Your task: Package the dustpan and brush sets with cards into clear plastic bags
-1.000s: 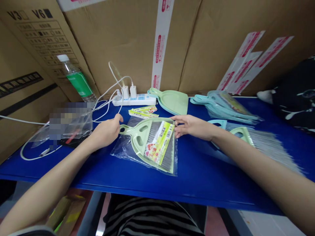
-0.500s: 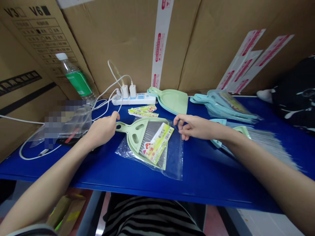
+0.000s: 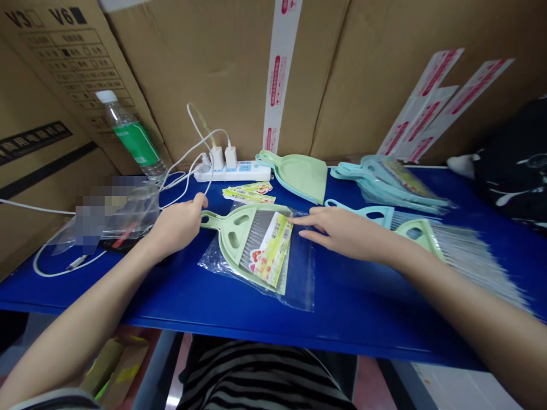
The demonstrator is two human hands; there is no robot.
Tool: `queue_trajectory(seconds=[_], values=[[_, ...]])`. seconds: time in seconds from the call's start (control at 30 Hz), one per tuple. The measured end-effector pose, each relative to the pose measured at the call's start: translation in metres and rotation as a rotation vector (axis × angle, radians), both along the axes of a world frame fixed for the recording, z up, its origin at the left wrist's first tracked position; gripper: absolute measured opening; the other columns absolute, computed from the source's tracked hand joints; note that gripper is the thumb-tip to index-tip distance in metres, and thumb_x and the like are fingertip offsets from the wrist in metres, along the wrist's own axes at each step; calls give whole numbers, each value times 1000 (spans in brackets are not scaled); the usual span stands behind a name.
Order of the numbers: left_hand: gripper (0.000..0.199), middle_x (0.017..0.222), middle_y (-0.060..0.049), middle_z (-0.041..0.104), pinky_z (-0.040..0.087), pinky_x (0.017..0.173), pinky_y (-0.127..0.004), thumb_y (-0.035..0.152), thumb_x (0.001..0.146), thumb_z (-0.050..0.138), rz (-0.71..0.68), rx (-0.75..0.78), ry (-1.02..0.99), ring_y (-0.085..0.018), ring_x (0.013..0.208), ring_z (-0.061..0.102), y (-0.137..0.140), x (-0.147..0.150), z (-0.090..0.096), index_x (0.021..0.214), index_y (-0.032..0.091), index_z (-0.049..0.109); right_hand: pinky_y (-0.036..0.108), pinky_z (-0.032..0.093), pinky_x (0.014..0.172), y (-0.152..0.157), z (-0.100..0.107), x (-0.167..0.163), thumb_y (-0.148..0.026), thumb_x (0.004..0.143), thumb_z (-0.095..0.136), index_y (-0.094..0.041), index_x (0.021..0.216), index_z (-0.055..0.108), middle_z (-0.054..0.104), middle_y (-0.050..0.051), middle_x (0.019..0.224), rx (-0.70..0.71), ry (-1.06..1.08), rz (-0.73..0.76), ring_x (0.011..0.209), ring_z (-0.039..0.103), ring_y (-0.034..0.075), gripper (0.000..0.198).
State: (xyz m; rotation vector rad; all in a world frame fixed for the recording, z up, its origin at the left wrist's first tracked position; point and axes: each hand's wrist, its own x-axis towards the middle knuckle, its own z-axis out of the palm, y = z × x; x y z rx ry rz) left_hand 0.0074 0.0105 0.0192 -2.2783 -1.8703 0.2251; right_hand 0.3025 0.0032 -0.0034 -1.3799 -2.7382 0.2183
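My left hand (image 3: 182, 224) is closed on the handle end of a pale green dustpan (image 3: 234, 263) lying flat on the table. On the dustpan rests a matching hand brush with grey bristles (image 3: 259, 223). A printed yellow-green label card (image 3: 270, 253) lies slantwise over the bristles. Beneath and around the set spreads a clear plastic bag (image 3: 301, 282). From the right reaches my right hand (image 3: 342, 230), its index finger stretched out to touch the card's upper right corner. Its thumb is held apart, and nothing is gripped.
Behind are spare label cards (image 3: 248, 193), a power strip (image 3: 256, 172) with white cables and stacked dustpans (image 3: 305, 175). Bagged blue sets (image 3: 397, 182) and loose brushes (image 3: 465, 256) lie right. A bottle (image 3: 137, 145) stands at left. Cardboard (image 3: 213, 57) walls the back of the blue table (image 3: 342, 319).
My right hand has shifted left with its index finger extended onto the card. The card has turned more upright and slid slightly left. My left hand has stayed on the handle.
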Motion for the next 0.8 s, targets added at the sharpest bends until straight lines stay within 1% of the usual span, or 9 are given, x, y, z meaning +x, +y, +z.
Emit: queue_trajectory(seconds=[0.1,0.2,0.4,0.5,0.6,0.63,0.7,0.8], values=[[36,99,-15,72,51,71,-35,13,89,30,5,-9,-3,-30,86,70,0,1,0,120,14,48,34,48,66,-4,-1,-5,-36,93,43,-27,132,60,69,10,89,14,-39,-29,76,65,23,43],[37,102,-16,71,51,72,-36,13,89,30,17,-21,-13,-31,88,70,-1,3,1,121,13,48,36,49,66,-9,-2,-14,-41,94,42,-29,137,55,70,13,99,35,-96,-96,79,67,26,46],[38,103,-17,71,50,72,-37,10,88,31,36,-24,1,-33,89,70,-2,4,1,122,13,48,34,46,59,-21,2,-28,-44,98,32,-27,147,40,72,14,102,74,-274,-174,75,68,26,53],[38,101,-16,72,50,71,-36,10,89,31,31,-20,12,-32,86,70,-2,4,1,122,14,48,34,44,57,-26,5,-26,-48,97,34,-27,149,36,73,15,94,55,-307,-188,72,67,28,56],[38,98,-16,72,50,69,-35,10,88,31,28,-11,15,-31,84,70,-2,5,1,121,14,49,34,42,56,-31,9,-24,-53,95,39,-26,147,40,73,13,77,36,-287,-183,65,66,28,59],[38,98,-16,72,50,69,-35,10,89,31,28,-11,15,-31,84,70,-2,5,1,121,14,49,34,42,56,-32,9,-24,-54,94,40,-26,146,42,72,12,75,35,-279,-179,64,66,28,59],[37,98,-16,72,50,69,-36,11,89,31,32,-19,15,-32,85,70,-2,6,1,121,13,49,34,42,56,-35,10,-27,-54,94,41,-26,145,44,73,13,75,26,-292,-170,66,67,28,58],[36,98,-16,72,51,71,-37,12,90,31,42,-29,29,-32,86,70,-1,6,0,121,13,50,34,41,56,-37,9,-34,-54,96,37,-24,148,38,73,14,80,9,-388,-174,72,69,30,60]])
